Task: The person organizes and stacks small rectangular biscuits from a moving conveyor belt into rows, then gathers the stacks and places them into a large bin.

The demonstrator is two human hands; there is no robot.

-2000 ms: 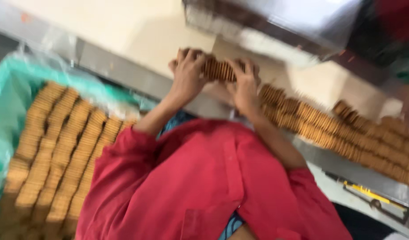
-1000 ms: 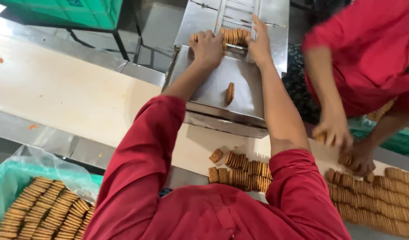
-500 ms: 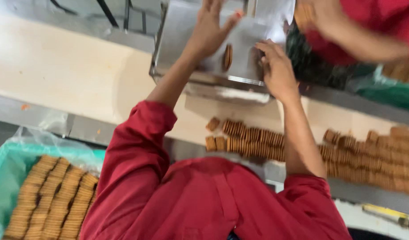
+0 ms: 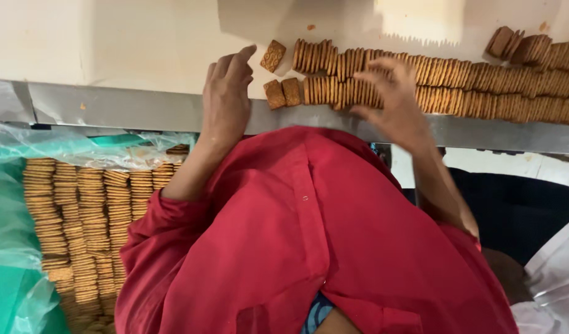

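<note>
Head view: the left hand [image 4: 226,99] hovers spread beside two loose biscuits [image 4: 282,92] on the tabletop [image 4: 111,43]. The right hand [image 4: 389,102], fingers spread, presses on the biscuit row [image 4: 457,93].

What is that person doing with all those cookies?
A person in a red shirt is reaching both hands to two rows of square brown biscuits standing on edge on a pale conveyor belt. The right hand touches the rows; the left hand hovers open beside them. More stacked biscuits fill a green plastic-lined crate on the left.
</note>
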